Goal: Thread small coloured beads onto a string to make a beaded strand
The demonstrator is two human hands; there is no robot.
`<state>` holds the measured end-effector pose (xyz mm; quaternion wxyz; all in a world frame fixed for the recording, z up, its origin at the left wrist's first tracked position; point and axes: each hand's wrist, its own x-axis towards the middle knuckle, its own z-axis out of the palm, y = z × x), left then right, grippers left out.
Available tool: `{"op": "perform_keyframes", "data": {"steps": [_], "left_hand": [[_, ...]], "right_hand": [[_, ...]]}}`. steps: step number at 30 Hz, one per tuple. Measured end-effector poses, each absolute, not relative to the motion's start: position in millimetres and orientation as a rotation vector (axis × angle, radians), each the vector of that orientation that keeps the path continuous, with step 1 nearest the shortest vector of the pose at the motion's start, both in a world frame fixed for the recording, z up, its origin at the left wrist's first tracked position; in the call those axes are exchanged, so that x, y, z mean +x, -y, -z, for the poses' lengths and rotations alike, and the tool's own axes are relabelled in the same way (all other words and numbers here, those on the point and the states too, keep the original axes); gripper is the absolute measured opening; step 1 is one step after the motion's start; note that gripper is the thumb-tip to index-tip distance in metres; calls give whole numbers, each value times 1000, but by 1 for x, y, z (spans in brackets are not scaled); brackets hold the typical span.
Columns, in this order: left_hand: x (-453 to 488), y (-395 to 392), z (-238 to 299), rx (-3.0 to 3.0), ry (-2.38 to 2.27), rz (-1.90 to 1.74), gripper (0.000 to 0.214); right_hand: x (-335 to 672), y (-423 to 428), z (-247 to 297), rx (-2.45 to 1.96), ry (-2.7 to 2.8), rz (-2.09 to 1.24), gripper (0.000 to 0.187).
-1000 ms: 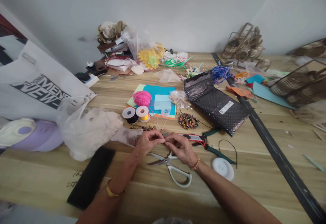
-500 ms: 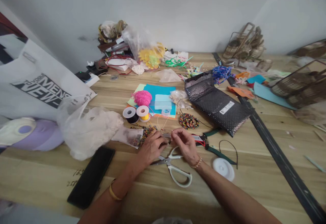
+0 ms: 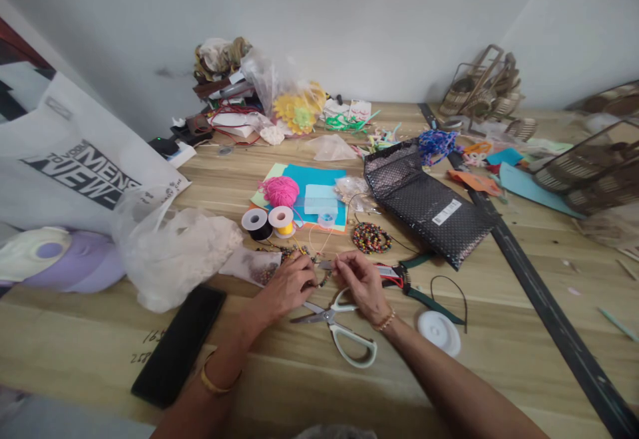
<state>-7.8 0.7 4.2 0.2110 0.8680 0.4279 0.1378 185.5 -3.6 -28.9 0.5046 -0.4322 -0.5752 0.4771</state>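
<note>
My left hand (image 3: 286, 287) lies on the wooden table (image 3: 299, 386) with curled fingers over a pile of small dark beads (image 3: 279, 256) beside a clear bead packet (image 3: 249, 266). My right hand (image 3: 360, 283) is pinched at the fingertips on a thin cord that I can barely see, just right of the left hand. White-handled scissors (image 3: 339, 329) lie under and in front of both hands. A coil of multicoloured beads (image 3: 370, 237) sits just beyond them. Two thread spools, black (image 3: 254, 223) and yellow (image 3: 282, 221), stand behind the left hand.
A black phone (image 3: 180, 346) lies at front left beside a crumpled plastic bag (image 3: 170, 253). A white lid (image 3: 439, 332) and pliers (image 3: 399, 274) sit right of my hands. A black bubble mailer (image 3: 424, 199), pink yarn (image 3: 278, 191), coloured paper (image 3: 309, 186) and wicker baskets (image 3: 584, 166) fill the back.
My left hand drew apart from the right and dropped onto the beads by the packet. My right hand shifted slightly right and stayed pinched.
</note>
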Motion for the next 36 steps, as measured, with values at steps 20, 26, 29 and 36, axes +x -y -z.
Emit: {"op": "perform_keyframes", "data": {"steps": [20, 26, 29, 36], "left_hand": [[10, -21, 15, 2317, -1637, -709, 11], [17, -22, 13, 2351, -1672, -621, 10], [18, -24, 13, 2367, -1671, -614, 8], [14, -31, 15, 2285, -1563, -750, 9]], "right_hand": [[185, 5, 27, -1086, 1523, -1101, 17], [185, 4, 28, -1080, 1517, -1107, 20], [185, 4, 28, -1079, 1514, -1099, 21], [186, 4, 26, -1083, 1502, -1104, 20]]}}
